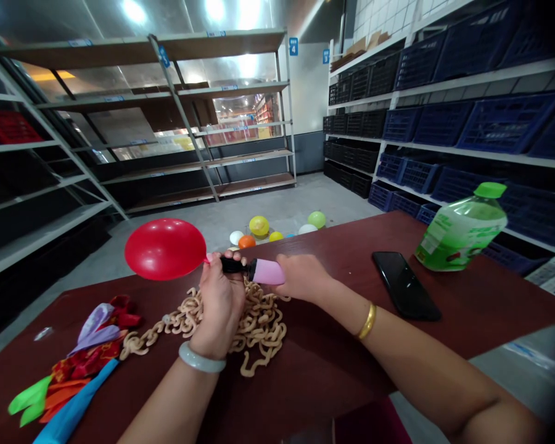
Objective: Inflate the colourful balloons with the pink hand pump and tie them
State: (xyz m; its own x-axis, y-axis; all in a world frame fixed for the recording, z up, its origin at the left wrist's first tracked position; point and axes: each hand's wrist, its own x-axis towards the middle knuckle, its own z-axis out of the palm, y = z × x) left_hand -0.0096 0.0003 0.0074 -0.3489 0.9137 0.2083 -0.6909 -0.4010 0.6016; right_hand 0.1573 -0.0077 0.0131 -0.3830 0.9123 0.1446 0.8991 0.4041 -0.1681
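A red inflated balloon (165, 248) has its neck on the tip of a pink and black hand pump (267, 272). My left hand (222, 290) is closed around the pump's black front end and the balloon's neck. On the pump's pink rear part, my right hand (304, 276) is wrapped with its fingers closed. Under and beside my left hand lies a pile of beige chain links (263, 327) on the dark red table (324, 351). Colourful limp balloons (90, 351) rest at the table's left.
A black phone (404, 285) and a green-capped bottle (462, 228) are on the table's right side. Beyond the far edge, several inflated balloons (259, 226) lie on the floor. Metal shelves (240, 91) stand behind, and blue crates (509, 123) fill shelves at right.
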